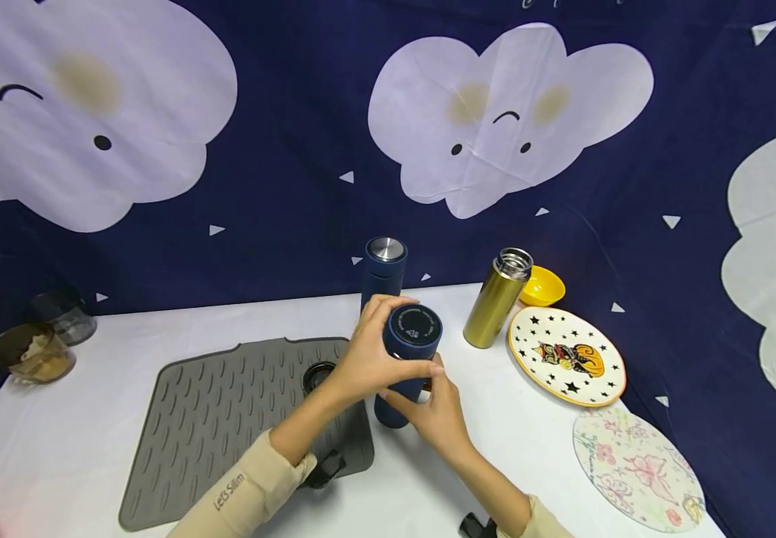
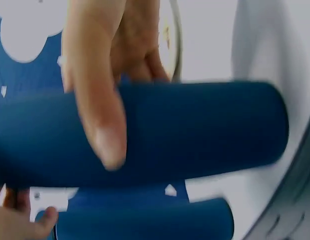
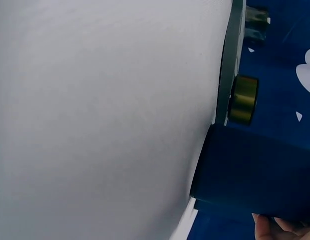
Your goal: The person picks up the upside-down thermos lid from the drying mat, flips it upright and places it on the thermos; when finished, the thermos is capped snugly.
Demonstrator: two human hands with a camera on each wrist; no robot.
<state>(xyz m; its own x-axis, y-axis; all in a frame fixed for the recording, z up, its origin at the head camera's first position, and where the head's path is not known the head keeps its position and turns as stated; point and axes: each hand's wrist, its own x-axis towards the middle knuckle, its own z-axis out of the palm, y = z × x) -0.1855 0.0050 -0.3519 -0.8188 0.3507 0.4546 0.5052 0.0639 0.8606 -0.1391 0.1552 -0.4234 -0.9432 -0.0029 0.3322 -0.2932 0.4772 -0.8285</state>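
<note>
The white surface carries a grey ribbed drying mat at nine o'clock from my hands. On its right edge stands the dark blue flask, which I hold with both hands. My left hand curls around the upper part near the black cap; my right hand wraps the lower body, so both grips are closed on it. I judge that I am at the step of turning the cap, so the next move needs a firm hold below and a twist above. A second blue flask stands at twelve o'clock, a gold flask at two o'clock, beside a star plate. My left sleeve reads "Let's Slim"; the cap's print is too small to read.
</note>
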